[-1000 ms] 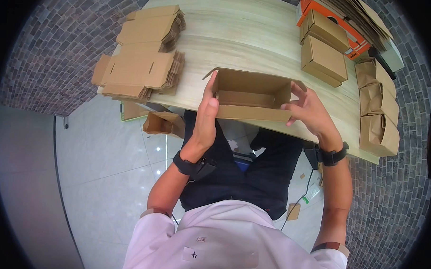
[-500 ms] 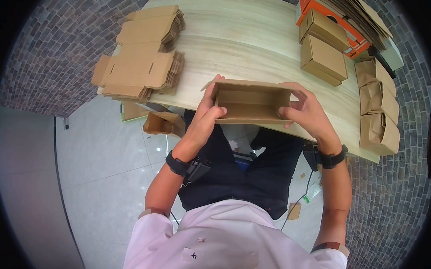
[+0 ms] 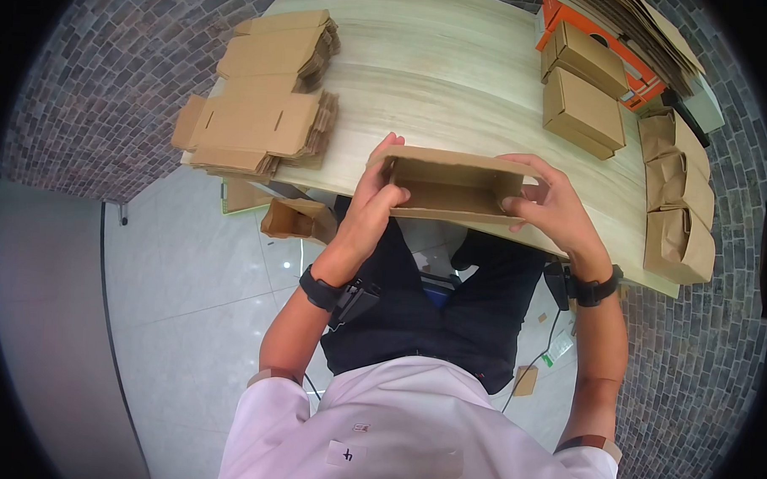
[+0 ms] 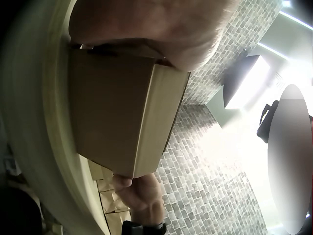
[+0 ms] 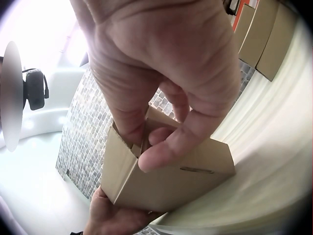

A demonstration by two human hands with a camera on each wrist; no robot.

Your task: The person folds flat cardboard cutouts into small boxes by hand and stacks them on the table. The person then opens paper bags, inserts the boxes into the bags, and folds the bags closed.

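A brown cardboard box (image 3: 457, 197) is held at the table's near edge, its open side toward me in the head view. At its left end my left hand (image 3: 364, 215) grips the wall, thumb inside and fingers outside. My right hand (image 3: 562, 216) pinches the opposite end, its thumb also over the rim. In the right wrist view a narrow slot shows in the box's outer wall (image 5: 166, 188), with the right fingers curled over the edge. The left wrist view shows the box's long side (image 4: 110, 107), and the right hand (image 4: 142, 191) at the far end.
Flat cardboard blanks (image 3: 261, 117) are stacked on the table's left. Closed boxes (image 3: 582, 107) stand at right beside an orange carton (image 3: 597, 40) and brown paper bags (image 3: 678, 208). An open brown bag (image 3: 295, 219) is below the table's left edge.
The left hand has gone from lying straight along the box's end to gripping it, thumb inside. The right thumb has moved in over the rim. The box has tilted and come slightly nearer.
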